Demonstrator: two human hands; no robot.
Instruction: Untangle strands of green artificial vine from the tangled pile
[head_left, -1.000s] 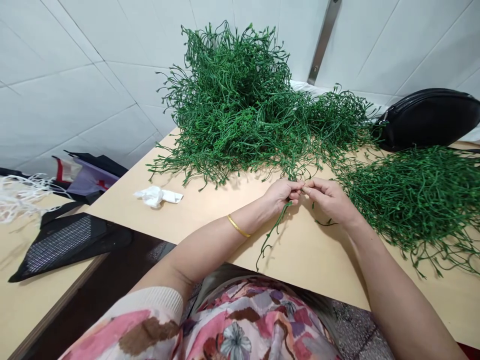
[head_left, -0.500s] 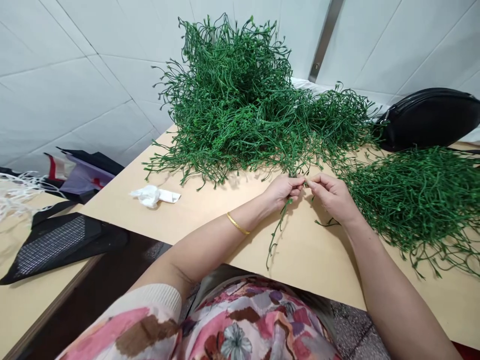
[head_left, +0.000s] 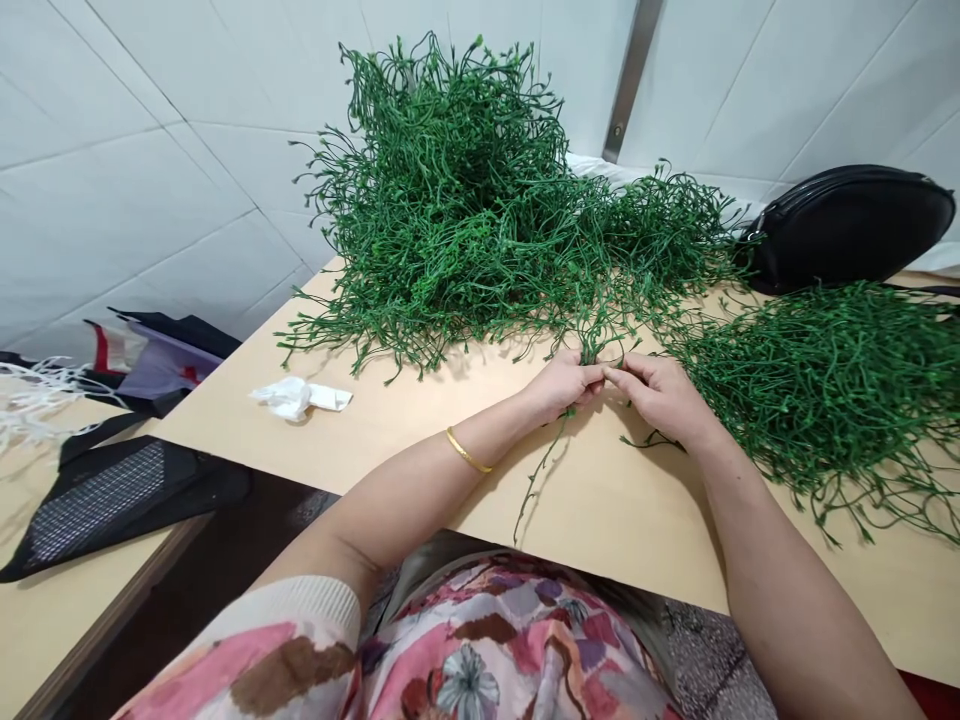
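Observation:
My left hand (head_left: 566, 386) is closed round some thin green artificial plant stems, whose branching tops stick out above the fingers. Below that hand trails one long green stem (head_left: 534, 480) with small buds, hanging toward the table's front edge. My right hand (head_left: 658, 395) pinches its thumb and forefinger right at the left fingertips; what lies in the pinch is too small to make out. Just beyond both hands spreads a large heap of green artificial stems (head_left: 465, 220). A loose stem (head_left: 649, 440) lies under the right hand.
A second green pile (head_left: 832, 390) covers the table's right side, with a black bag (head_left: 855, 225) behind it. Crumpled white tissue (head_left: 292, 398) lies on the wooden table (head_left: 390, 425) at left. A black mesh item (head_left: 105, 500) and white strands (head_left: 52, 400) occupy another surface at far left.
The view has shifted slightly, moving the scene left. My fingertips still meet, now a little lower, and the trailing stem hangs farther left.

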